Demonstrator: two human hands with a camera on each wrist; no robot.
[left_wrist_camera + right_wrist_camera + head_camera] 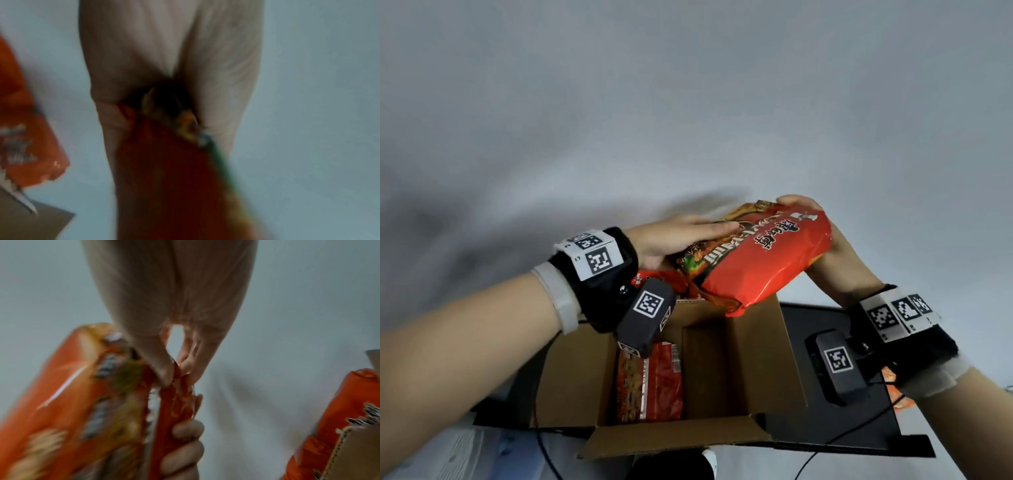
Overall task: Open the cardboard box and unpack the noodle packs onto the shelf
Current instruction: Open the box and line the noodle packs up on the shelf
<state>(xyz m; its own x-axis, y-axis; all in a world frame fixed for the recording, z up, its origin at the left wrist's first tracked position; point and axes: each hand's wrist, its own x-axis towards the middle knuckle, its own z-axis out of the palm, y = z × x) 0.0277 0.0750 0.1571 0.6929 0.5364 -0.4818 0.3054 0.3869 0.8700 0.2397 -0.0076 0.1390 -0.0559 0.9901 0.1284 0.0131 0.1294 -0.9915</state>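
Both hands hold one red noodle pack [756,260] in the air above the open cardboard box [743,359]. My left hand [705,236] grips its left end, fingers across the printed front; in the left wrist view the hand [164,100] closes round the pack [168,170]. My right hand [801,205] holds the far right end, and the right wrist view shows its fingers [164,369] pinching the pack's crimped seam [176,399]. Another pack [650,383] stands inside the box. A further red pack [650,277] shows behind my left wrist.
The box sits on a black surface [825,342] with its flaps [674,438] folded outward. Something orange [897,390] lies on that surface under my right wrist. A plain grey wall [688,102] rises behind. Cables [835,442] trail off the front edge.
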